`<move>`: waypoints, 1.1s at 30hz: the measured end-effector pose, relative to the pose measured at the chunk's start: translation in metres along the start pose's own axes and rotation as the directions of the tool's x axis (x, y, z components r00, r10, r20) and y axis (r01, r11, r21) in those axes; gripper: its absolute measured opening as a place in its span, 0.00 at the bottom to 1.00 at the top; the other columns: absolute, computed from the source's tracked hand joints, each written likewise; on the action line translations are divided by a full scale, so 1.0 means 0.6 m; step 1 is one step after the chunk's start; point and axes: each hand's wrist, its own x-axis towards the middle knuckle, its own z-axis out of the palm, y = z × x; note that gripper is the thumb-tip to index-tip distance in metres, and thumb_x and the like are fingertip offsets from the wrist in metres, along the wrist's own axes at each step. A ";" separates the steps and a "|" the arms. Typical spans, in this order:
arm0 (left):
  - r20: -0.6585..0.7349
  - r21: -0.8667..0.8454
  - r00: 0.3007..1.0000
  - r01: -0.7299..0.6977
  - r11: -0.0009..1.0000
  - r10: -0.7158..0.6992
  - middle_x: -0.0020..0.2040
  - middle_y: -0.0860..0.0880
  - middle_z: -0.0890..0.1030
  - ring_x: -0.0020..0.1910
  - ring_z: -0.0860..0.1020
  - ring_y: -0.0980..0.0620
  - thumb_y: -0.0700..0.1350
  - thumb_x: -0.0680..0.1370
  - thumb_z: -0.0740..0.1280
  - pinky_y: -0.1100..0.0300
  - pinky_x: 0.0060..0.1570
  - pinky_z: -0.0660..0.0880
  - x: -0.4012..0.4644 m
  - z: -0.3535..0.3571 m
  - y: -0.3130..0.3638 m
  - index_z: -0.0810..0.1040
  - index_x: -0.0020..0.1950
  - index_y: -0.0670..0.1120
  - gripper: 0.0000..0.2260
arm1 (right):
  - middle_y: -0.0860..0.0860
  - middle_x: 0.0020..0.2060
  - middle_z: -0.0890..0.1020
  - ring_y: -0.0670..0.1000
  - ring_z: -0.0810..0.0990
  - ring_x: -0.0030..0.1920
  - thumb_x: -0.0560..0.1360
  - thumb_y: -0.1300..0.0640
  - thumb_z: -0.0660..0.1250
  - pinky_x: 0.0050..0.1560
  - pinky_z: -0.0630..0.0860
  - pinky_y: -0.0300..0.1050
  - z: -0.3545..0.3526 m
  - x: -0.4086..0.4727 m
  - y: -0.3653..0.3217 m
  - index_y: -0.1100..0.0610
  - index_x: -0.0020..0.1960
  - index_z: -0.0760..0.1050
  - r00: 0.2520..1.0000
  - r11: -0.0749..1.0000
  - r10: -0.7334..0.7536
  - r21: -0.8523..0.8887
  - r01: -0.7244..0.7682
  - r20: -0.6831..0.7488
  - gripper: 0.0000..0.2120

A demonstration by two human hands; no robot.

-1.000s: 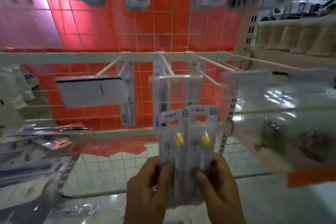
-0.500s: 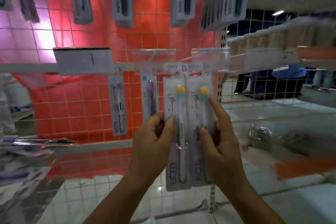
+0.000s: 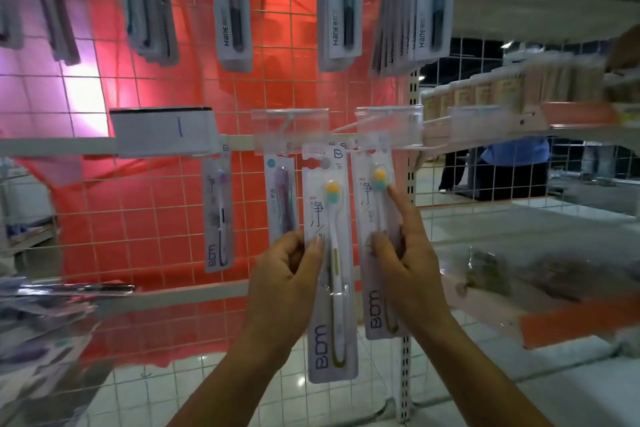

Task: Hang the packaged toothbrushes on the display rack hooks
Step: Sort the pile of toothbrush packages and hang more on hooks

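Observation:
I hold two packaged toothbrushes with yellow-and-green heads up at the middle row of hooks on the wire display rack (image 3: pixel 173 218). My left hand (image 3: pixel 291 274) pinches the left pack (image 3: pixel 330 305) at its edge, thumb in front. My right hand (image 3: pixel 405 253) grips the right pack (image 3: pixel 372 246), its index finger stretched up beside the brush head. The right pack's top sits at the hook (image 3: pixel 349 128) under a clear price holder (image 3: pixel 389 121). The left pack's top lies just below the neighbouring clear holder (image 3: pixel 289 125).
Two purple toothbrush packs (image 3: pixel 218 215) (image 3: pixel 282 198) hang on hooks to the left. Grey packs (image 3: pixel 233 4) hang in the row above. A white label (image 3: pixel 162 130) sits at the left. A shelf with boxed goods (image 3: pixel 502 90) runs to the right. Loose packs (image 3: pixel 41 322) lie lower left.
The two packs have come apart sideways, and the right one has risen toward its hook. The view has moved closer to the rack.

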 end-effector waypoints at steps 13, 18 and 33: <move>0.000 0.024 0.999 0.036 0.999 -0.036 0.40 0.38 0.81 0.42 0.78 0.31 0.59 0.72 0.62 0.34 0.41 0.77 0.013 -0.006 -0.033 0.81 0.44 0.50 0.15 | 0.51 0.44 0.77 0.43 0.76 0.27 0.80 0.63 0.57 0.25 0.74 0.35 0.044 0.048 0.062 0.35 0.68 0.57 0.999 1.000 -0.029 -0.005 0.029 0.024 0.27; -0.042 0.067 0.997 0.066 0.996 -0.063 0.39 0.45 0.83 0.41 0.81 0.38 0.50 0.78 0.63 0.41 0.41 0.79 0.039 -0.006 -0.053 0.80 0.46 0.50 0.08 | 0.55 0.39 0.77 0.56 0.78 0.28 0.81 0.60 0.57 0.22 0.76 0.47 0.082 0.099 0.126 0.32 0.72 0.53 0.998 0.996 -0.027 -0.080 0.031 0.061 0.29; 0.064 -0.060 0.998 0.021 0.998 -0.017 0.43 0.47 0.85 0.43 0.84 0.48 0.51 0.73 0.63 0.50 0.45 0.81 0.048 0.013 -0.044 0.82 0.50 0.48 0.12 | 0.44 0.43 0.81 0.44 0.80 0.45 0.81 0.51 0.56 0.42 0.75 0.31 0.041 0.061 0.091 0.49 0.49 0.75 0.990 0.978 0.114 0.187 -0.097 -0.087 0.10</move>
